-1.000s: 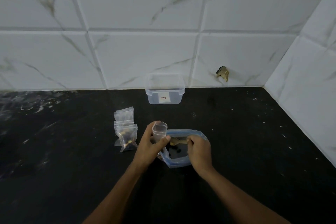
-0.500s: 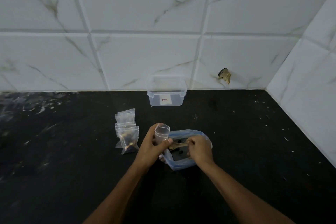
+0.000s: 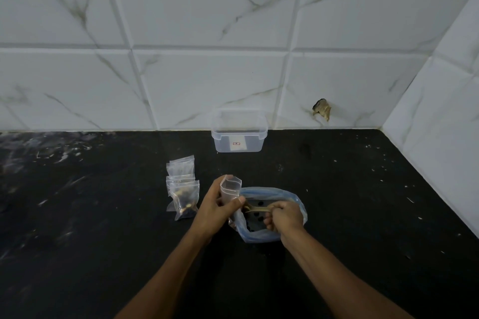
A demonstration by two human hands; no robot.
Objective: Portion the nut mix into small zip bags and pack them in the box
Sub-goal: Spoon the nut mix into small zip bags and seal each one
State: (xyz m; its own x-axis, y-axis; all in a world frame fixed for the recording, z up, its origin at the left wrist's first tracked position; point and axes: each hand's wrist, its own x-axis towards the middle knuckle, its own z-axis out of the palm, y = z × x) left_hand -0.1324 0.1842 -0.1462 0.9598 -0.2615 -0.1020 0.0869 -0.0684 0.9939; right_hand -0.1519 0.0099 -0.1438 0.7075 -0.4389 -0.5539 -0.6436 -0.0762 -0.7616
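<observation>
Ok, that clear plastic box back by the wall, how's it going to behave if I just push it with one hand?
The clear plastic box looks empty and thin-walled, so it is probably light and would slide easily on the smooth black counter. Its low, wide shape suggests it is unlikely to tip. It holds straight edges, so it is likely stiff, not floppy.

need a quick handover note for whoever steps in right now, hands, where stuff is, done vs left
Left hand holds an open small zip bag upright beside the big bag.
Right hand grips a spoon over the big blue-rimmed bag of nut mix.
Done: a few small bags lie on the counter to the left, at least one filled.
Left: fill this bag, seal it, pack all into the clear box by the wall, which looks empty.
</observation>
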